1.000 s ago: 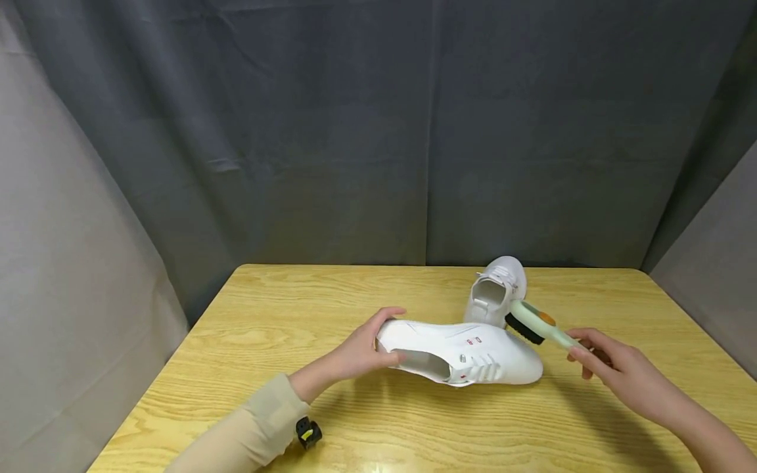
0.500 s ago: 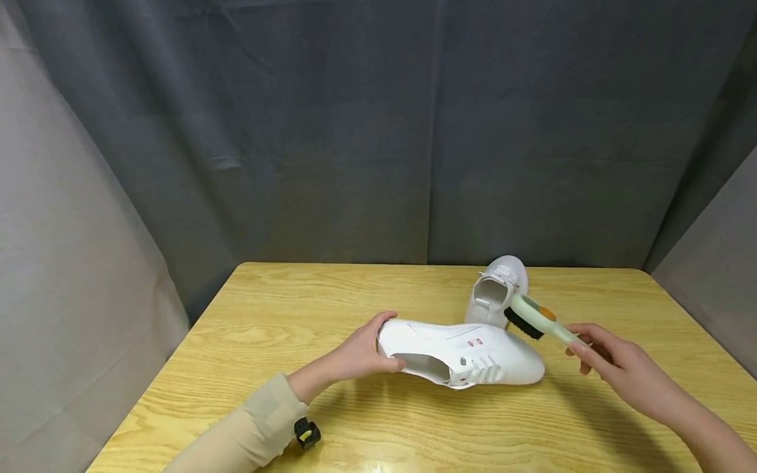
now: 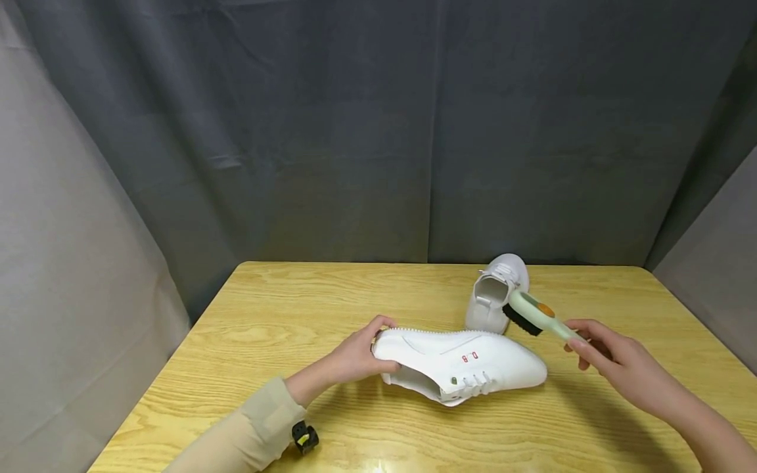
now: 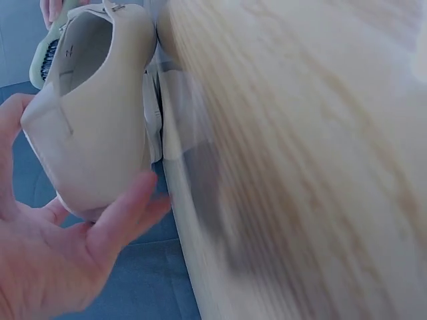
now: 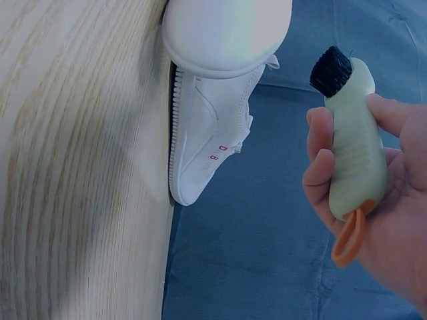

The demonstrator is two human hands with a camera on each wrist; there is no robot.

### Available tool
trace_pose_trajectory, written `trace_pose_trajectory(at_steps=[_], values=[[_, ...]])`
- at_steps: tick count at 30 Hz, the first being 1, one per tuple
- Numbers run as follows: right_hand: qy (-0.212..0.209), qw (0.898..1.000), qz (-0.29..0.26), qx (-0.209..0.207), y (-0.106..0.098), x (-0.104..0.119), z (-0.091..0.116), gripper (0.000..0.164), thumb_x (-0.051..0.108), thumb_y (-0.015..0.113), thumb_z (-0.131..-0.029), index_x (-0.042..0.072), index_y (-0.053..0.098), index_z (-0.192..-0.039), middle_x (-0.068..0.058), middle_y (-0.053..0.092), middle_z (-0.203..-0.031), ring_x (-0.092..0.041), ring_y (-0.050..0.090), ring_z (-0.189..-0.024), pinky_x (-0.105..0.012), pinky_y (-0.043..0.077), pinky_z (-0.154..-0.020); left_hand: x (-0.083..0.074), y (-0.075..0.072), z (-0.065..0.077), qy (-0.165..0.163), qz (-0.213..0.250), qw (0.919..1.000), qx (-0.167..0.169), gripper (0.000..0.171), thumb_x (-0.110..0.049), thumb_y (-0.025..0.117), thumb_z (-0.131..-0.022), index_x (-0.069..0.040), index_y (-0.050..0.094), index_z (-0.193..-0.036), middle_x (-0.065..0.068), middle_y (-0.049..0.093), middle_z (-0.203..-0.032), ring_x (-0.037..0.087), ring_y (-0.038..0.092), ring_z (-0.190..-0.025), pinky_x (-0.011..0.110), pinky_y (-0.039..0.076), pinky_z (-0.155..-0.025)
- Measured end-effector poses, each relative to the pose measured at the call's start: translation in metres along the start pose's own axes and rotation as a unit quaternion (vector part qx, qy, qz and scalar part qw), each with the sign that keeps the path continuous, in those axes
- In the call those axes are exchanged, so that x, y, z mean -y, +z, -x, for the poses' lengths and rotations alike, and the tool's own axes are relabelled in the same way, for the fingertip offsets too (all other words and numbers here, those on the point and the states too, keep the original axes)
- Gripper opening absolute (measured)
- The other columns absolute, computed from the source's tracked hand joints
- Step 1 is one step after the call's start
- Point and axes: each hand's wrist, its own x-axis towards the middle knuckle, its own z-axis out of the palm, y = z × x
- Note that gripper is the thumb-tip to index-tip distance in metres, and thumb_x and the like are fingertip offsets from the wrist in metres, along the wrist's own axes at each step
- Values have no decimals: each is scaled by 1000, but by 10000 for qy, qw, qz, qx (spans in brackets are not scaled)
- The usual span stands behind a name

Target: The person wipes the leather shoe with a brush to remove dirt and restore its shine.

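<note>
My left hand (image 3: 357, 355) grips the heel of a white sneaker (image 3: 503, 361), thumb at the collar opening and fingers behind the heel. The sneaker lies tilted on its side, toe to the right, its lettered side and laces showing. In the left wrist view the fingers (image 4: 130, 213) wrap the heel from below. My right hand (image 3: 615, 355) holds a pale green shoe brush (image 3: 532, 312) by its handle, black bristles facing down and left, above the toe. An orange loop (image 5: 350, 237) hangs from the handle's end in the right wrist view.
A second white sneaker (image 3: 487, 315) stands behind the first, toe toward the back edge of the wooden table (image 3: 284, 309). A dark grey curtain (image 3: 331, 164) hangs behind the table. A small black device (image 3: 305, 437) with a yellow mark sits at the left cuff.
The left hand has rolled the held sneaker so that more of its lettered side shows and its opening faces lower. The brush in the right hand has risen slightly.
</note>
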Motion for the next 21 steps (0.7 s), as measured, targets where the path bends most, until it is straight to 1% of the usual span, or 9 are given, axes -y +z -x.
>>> trace_pose_trajectory(at_steps=[3,6,8,12,15,21], values=[[-30,10000,-22,-14,0,0,0,29,17,45,-105,2,51,-129,0,61,-96,-8,54,-73,-27,44,-59,1,-1,1,-3,46,10000,40,60,-24,78,-79,-18,45,-129,8,57,-119,20,55,-96,32,48,-76],[-39,10000,-54,-5,1,0,0,29,17,45,-105,2,51,-129,0,61,-96,-8,54,-73,-27,44,-59,2,-1,3,65,385,9992,124,66,-19,79,-80,-10,41,-133,13,52,-127,21,56,-98,30,50,-76],[-41,10000,-66,-4,1,0,0,29,17,45,-105,2,52,-128,1,61,-95,-8,54,-72,-27,43,-59,2,-2,3,45,638,9978,183,71,-15,79,-80,-5,38,-136,15,49,-130,21,58,-98,29,51,-75],[-51,9999,-100,-5,2,1,0,29,17,45,-105,2,52,-128,1,61,-95,-8,54,-72,-27,44,-60,1,-2,4,-73,951,9951,254,81,-10,80,-78,1,33,-142,15,49,-129,21,59,-97,29,51,-74],[-82,9999,-126,-22,2,2,0,28,17,45,-105,2,52,-128,1,61,-95,-8,54,-72,-27,44,-60,0,-2,4,-94,1091,9936,268,86,-6,81,-77,3,29,-144,14,48,-129,22,57,-103,31,51,-79],[-137,9996,-230,2,5,6,0,28,16,46,-105,2,52,-128,1,61,-94,-11,54,-72,-27,43,-58,1,0,6,-72,1349,9905,254,90,2,80,-74,1,27,-147,13,45,-133,25,56,-108,35,50,-87]])
